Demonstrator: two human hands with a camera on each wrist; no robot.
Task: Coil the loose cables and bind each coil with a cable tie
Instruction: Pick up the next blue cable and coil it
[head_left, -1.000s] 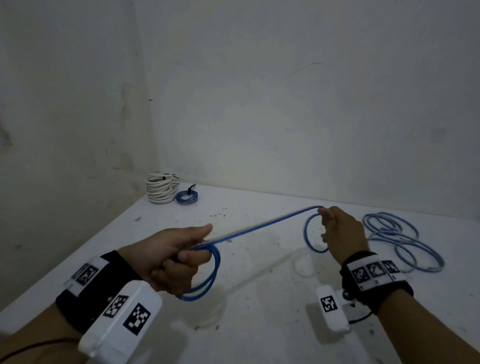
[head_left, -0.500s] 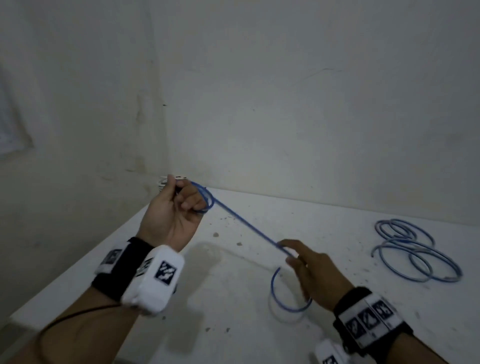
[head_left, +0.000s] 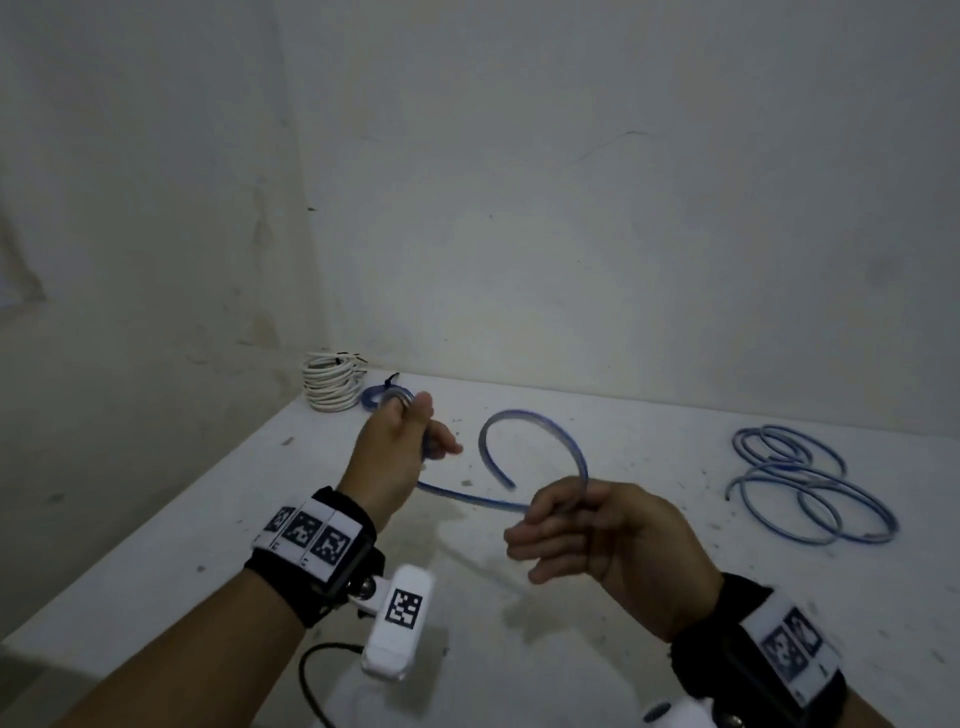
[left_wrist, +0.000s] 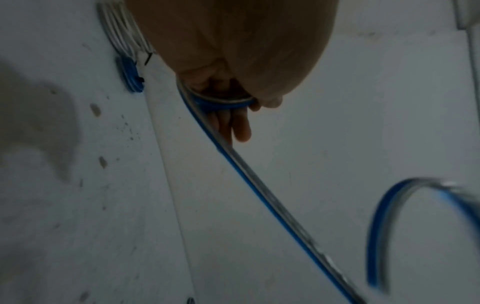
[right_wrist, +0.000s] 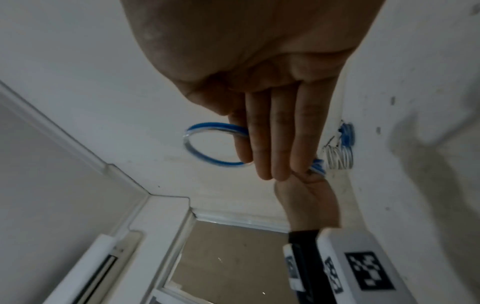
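A blue cable (head_left: 545, 431) runs between both hands above the white table (head_left: 623, 597). My left hand (head_left: 402, 441) is raised at centre left and grips a small coil of it; in the left wrist view the loops (left_wrist: 221, 101) lie around the curled fingers (left_wrist: 240, 127). My right hand (head_left: 587, 525) pinches the cable nearer its free end, which arches up and over to the left. In the right wrist view the cable (right_wrist: 207, 144) loops past the index finger while the other fingers (right_wrist: 283, 144) are extended.
A bound white cable coil (head_left: 332, 387) and a small bound blue coil (head_left: 371, 397) sit in the far left corner by the walls. Another loose blue cable (head_left: 810, 488) lies in sprawling loops on the table at the right.
My left hand dropped from its raised spot and came nearer. My right hand rose from the table, swinging the free end up into an arch. The view shifted.
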